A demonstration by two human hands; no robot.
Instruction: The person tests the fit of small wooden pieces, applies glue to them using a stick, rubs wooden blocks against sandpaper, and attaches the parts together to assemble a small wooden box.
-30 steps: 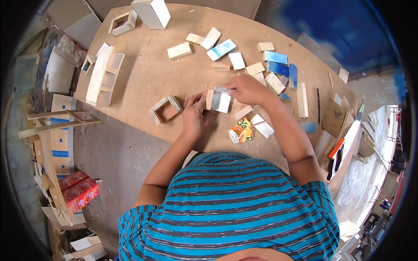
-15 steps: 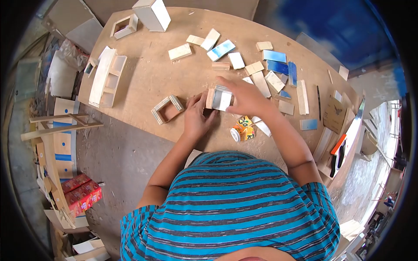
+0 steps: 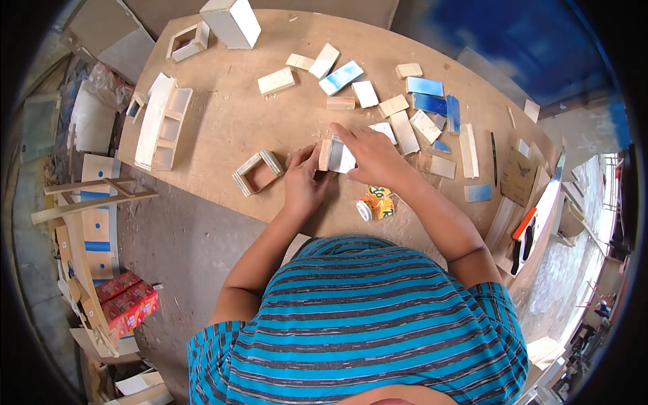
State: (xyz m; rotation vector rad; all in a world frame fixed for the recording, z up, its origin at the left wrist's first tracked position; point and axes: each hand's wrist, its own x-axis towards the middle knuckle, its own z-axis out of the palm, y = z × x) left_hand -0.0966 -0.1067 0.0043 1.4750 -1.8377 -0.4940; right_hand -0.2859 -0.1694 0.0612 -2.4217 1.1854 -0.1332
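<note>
Both hands are on a small wooden box (image 3: pixel 342 158) with a white face and brown wood edges, near the middle of the table. My left hand (image 3: pixel 305 181) grips its left side, fingers curled and thumb near the lower edge. From the right, my right hand (image 3: pixel 373 154) closes over it, fingers along the top and thumb below, hiding part of the white face. A small open wooden frame (image 3: pixel 258 173) lies to the left of my left hand. An orange-yellow packet with a white-lidded container (image 3: pixel 374 204) rests below my right wrist.
Loose wood blocks, some blue (image 3: pixel 425 86), lie across the table's right half (image 3: pixel 229 101). A compartmented wooden piece (image 3: pixel 162 125), a tall white box (image 3: pixel 231 25) and another frame (image 3: pixel 189 42) stand at left. An orange-and-black-handled saw (image 3: pixel 524 233) lies along the right edge.
My right hand has shifted slightly left and farther over the box, covering more of its white face. My left hand stays in place on it.
</note>
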